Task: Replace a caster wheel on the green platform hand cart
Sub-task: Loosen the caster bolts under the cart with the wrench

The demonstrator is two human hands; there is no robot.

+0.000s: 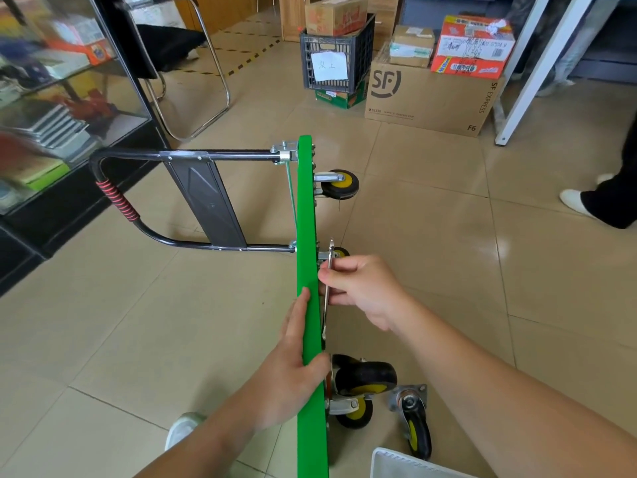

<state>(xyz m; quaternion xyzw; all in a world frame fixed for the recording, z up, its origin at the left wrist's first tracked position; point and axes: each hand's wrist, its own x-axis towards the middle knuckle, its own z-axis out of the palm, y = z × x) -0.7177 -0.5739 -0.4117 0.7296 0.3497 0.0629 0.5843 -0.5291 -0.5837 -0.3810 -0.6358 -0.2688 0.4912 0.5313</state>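
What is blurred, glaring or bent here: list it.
Head view: the glass display cabinet at left is smeared with blur; the glossy beige floor tiles carry soft glare at right; tile seams bow from the wide-angle lens; the green cart platform is sharp.

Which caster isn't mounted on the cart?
The loose caster lying on the floor, lower right, bolted to nothing. The others all sit against the green platform.
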